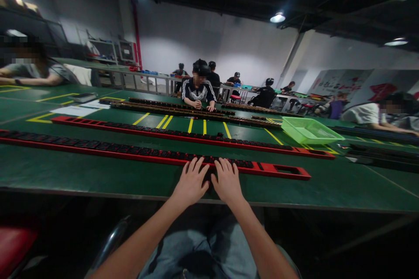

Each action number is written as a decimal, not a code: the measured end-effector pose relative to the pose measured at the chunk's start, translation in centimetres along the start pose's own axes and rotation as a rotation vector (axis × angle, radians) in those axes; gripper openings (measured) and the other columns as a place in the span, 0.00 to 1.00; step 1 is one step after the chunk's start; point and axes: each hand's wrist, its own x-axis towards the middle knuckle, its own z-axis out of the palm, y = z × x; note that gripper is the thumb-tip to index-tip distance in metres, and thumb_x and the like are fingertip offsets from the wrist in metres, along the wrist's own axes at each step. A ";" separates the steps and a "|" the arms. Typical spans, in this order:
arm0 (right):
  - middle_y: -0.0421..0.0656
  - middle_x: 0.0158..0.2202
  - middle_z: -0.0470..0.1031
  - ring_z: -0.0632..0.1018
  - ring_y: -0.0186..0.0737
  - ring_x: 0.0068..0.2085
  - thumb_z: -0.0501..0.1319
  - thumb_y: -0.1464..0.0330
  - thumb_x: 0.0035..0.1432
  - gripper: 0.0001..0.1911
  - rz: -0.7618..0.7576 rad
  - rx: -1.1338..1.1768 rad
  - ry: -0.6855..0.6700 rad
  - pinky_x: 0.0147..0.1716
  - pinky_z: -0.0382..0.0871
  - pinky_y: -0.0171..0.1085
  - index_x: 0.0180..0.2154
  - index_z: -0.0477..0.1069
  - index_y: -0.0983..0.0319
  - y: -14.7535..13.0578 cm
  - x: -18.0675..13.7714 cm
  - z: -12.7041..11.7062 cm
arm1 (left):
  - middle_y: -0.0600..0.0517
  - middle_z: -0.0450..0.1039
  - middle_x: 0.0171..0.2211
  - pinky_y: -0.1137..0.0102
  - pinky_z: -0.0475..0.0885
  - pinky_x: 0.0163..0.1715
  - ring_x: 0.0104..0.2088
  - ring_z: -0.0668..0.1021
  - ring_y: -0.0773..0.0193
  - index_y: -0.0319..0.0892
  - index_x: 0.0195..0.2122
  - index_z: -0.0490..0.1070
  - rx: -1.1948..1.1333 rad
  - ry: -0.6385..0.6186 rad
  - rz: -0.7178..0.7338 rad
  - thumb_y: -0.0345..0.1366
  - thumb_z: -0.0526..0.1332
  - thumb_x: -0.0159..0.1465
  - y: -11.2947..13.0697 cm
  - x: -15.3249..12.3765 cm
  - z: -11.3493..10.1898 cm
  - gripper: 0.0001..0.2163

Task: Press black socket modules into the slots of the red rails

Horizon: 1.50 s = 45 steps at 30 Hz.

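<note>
A long red strip point(281, 170) filled with several black socket modules lies across the green table point(98, 174) near its front edge. My left hand point(191, 183) rests on the strip with its fingers spread flat over the black modules. My right hand point(226, 181) lies beside it, thumbs almost touching, fingers also stretched over the modules. Neither hand holds anything. The strip's right end shows an unfilled red slot. A second, similar red strip point(196, 136) lies parallel behind the first.
A green plastic basket point(307, 130) stands at the right, past the second strip. Darker strips point(183, 111) lie further back, where a seated person point(198, 89) works opposite me. Other people sit at the left, the right and tables behind. Papers point(77, 110) lie at the left.
</note>
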 end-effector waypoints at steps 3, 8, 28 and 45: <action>0.52 0.68 0.62 0.60 0.52 0.69 0.53 0.65 0.68 0.26 0.007 -0.010 -0.016 0.68 0.46 0.57 0.65 0.64 0.65 0.0 -0.1 0.1 | 0.46 0.53 0.72 0.48 0.55 0.69 0.71 0.55 0.49 0.45 0.66 0.63 0.009 -0.011 -0.012 0.42 0.56 0.69 -0.2 -0.1 0.1 0.24; 0.52 0.68 0.61 0.59 0.51 0.69 0.54 0.65 0.67 0.27 0.008 -0.025 -0.019 0.68 0.47 0.57 0.66 0.62 0.62 0.0 0.0 0.1 | 0.45 0.54 0.71 0.48 0.56 0.69 0.71 0.55 0.48 0.45 0.64 0.65 0.010 -0.020 -0.015 0.42 0.57 0.69 -0.2 0.0 0.1 0.23; 0.54 0.63 0.68 0.65 0.50 0.63 0.56 0.67 0.65 0.27 -0.100 -0.047 0.043 0.66 0.51 0.54 0.64 0.63 0.65 -0.1 0.9 0.1 | 0.43 0.58 0.69 0.50 0.59 0.68 0.70 0.58 0.50 0.42 0.62 0.65 -0.044 -0.020 -0.022 0.34 0.57 0.66 0.1 0.0 -0.9 0.22; 0.53 0.64 0.65 0.64 0.52 0.62 0.56 0.66 0.65 0.27 -0.086 -0.095 0.038 0.62 0.53 0.53 0.64 0.64 0.64 -0.2 1.2 0.5 | 0.42 0.61 0.67 0.50 0.60 0.68 0.69 0.61 0.48 0.41 0.60 0.68 -0.097 0.040 -0.018 0.35 0.58 0.66 -0.3 -0.1 -0.9 0.20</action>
